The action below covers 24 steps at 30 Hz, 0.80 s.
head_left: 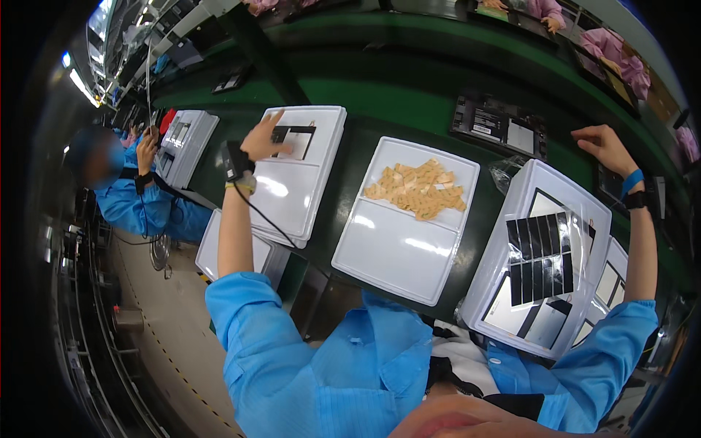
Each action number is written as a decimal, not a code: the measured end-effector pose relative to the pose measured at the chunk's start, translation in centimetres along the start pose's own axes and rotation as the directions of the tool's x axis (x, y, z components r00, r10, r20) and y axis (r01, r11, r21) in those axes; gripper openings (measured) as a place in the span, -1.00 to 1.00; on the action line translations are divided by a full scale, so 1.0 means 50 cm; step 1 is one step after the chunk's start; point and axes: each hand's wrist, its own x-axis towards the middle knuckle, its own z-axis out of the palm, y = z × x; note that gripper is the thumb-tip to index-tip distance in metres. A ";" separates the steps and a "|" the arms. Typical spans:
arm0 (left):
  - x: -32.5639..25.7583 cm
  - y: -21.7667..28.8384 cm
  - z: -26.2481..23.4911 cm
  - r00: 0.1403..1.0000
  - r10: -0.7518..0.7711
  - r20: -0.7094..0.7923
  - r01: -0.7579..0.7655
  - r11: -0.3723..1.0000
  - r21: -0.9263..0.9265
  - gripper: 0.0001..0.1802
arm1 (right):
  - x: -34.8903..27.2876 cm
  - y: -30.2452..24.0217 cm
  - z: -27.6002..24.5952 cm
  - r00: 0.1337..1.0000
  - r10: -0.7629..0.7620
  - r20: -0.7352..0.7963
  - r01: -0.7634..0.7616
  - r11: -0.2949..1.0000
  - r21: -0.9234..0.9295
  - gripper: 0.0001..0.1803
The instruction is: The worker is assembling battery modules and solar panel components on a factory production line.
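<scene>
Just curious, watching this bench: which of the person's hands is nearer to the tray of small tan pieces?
Left. The left hand rests on the neighbouring white tray, just left of the tan-piece tray; the right hand is far beyond it.

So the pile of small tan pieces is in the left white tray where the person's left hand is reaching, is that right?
Not quite. The head view shows the pile of small tan pieces in the middle white tray. The left hand is indeed at the left white tray, but there it touches a flat black part.
</scene>
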 end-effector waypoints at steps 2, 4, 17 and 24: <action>-0.020 -0.054 0.038 0.986 -0.124 0.112 0.129 0.991 -0.041 0.12 | -0.021 -0.004 -0.037 0.998 0.028 -0.048 -0.030 0.999 -0.029 -0.67; 0.005 -0.001 0.033 0.975 -0.190 0.118 0.195 0.980 -0.031 0.12 | -0.054 -0.007 -0.085 0.986 0.017 -0.168 -0.034 0.995 -0.098 -0.66; 0.085 0.451 0.001 0.824 -0.183 -0.536 -0.325 0.622 -0.712 -0.41 | -0.094 -0.366 0.086 0.914 -0.234 -0.330 0.348 0.871 0.346 -0.69; 0.085 0.731 0.011 0.875 -0.185 -0.448 -0.408 0.220 -0.886 -0.65 | -0.037 -0.419 0.228 0.902 -0.010 -0.433 0.355 0.590 0.726 -0.70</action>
